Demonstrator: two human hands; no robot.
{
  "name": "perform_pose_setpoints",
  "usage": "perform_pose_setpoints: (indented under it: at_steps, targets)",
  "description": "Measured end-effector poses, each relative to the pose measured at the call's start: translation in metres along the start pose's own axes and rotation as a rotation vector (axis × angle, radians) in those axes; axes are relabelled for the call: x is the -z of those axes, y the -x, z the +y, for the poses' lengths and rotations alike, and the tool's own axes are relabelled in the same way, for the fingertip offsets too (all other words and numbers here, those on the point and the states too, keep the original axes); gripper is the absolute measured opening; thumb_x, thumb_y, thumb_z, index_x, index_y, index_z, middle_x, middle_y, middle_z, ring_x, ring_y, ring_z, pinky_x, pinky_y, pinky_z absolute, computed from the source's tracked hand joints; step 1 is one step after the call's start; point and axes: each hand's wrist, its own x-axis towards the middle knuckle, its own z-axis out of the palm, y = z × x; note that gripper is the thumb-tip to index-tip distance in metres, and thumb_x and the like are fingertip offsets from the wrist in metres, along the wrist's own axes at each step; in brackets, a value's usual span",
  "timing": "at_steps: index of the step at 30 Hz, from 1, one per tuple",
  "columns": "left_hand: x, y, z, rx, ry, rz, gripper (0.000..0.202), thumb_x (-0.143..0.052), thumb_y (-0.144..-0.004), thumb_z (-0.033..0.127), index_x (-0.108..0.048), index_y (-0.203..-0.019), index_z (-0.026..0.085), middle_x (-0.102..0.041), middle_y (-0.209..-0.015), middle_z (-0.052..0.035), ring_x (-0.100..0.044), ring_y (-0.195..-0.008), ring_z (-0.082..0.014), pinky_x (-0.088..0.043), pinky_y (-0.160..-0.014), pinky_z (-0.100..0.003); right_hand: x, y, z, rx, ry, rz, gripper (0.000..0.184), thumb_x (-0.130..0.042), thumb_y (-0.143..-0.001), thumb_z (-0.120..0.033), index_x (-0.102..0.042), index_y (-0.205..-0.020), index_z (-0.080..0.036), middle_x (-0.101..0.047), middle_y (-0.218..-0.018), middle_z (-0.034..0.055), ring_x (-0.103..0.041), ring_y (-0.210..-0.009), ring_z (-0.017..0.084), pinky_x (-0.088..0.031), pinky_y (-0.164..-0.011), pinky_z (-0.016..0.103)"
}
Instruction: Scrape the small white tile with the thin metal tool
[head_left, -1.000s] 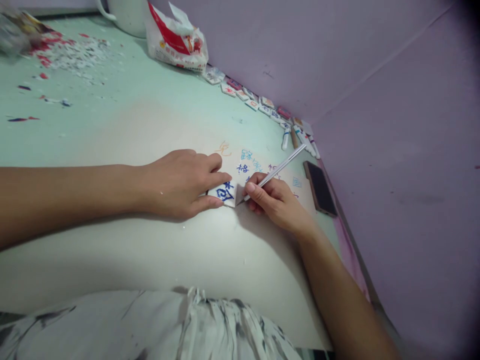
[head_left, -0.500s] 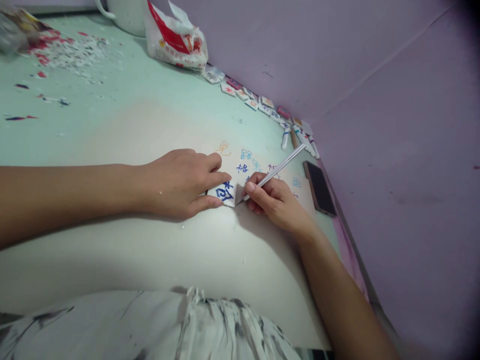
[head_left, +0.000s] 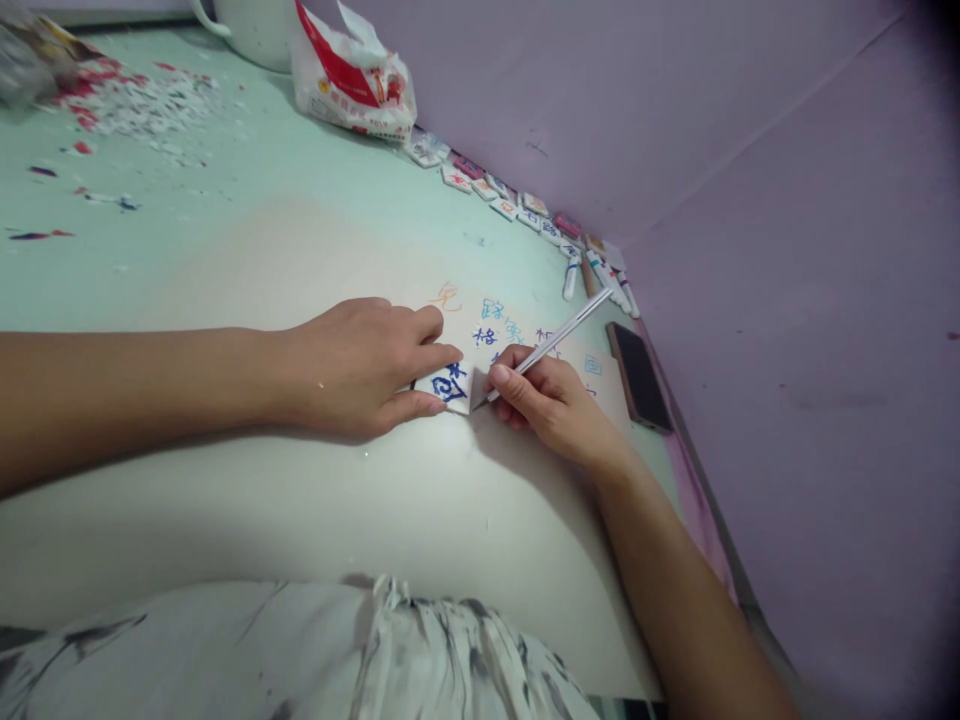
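Note:
A flat white block (head_left: 459, 389), probably an eraser, lies on the table with a dark blue character drawn on its top. My left hand (head_left: 367, 365) closes around its left part, thumb on the near edge and index finger on the far edge. Between the thumb and fingers of my right hand (head_left: 544, 395) is a slim pen-shaped craft knife (head_left: 566, 330), its handle slanting up and away to the right. The knife's dark tip meets or nearly meets the block's right edge; exact contact is too small to tell.
Coloured characters mark the tabletop (head_left: 390, 500) beyond my hands. A phone (head_left: 641, 375) lies at right. Carved blocks (head_left: 529, 216) and marker pens (head_left: 609, 278) line the purple wall. Farther back are a tissue pack (head_left: 352, 85), a white mug (head_left: 259, 30) and red and white shavings (head_left: 154, 105).

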Motion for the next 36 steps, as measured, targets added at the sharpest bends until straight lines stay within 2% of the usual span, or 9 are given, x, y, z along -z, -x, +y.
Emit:
perform_pose_setpoints:
  at_steps: [8,36]
  targets:
    - [0.0011,-0.0001,0.0004,0.006,-0.015,-0.022,0.048,-0.038,-0.097,0.050,-0.060,-0.131,0.024,-0.063,-0.109,-0.0120,-0.059,-0.075,-0.0212,-0.040,-0.068,-0.036,0.0000,0.0007,0.0010,-0.003,-0.007,-0.003,0.054,-0.053,-0.089,-0.071,-0.057,-0.074,-0.019,-0.055,-0.063,-0.0018,-0.048,-0.054,0.010,-0.038,-0.053,0.025]
    - [0.0017,0.0002,0.0011,0.019,-0.012,-0.032,0.048,-0.039,-0.097,0.050,-0.060,-0.131,0.024,-0.063,-0.112,-0.0124,-0.061,-0.077,-0.0232,-0.040,-0.069,-0.035,0.0001,-0.0004,-0.0007,0.005,0.002,0.004,0.053,-0.053,-0.089,-0.070,-0.056,-0.073,-0.020,-0.056,-0.063,-0.0011,-0.049,-0.054,0.011,-0.039,-0.054,0.026]
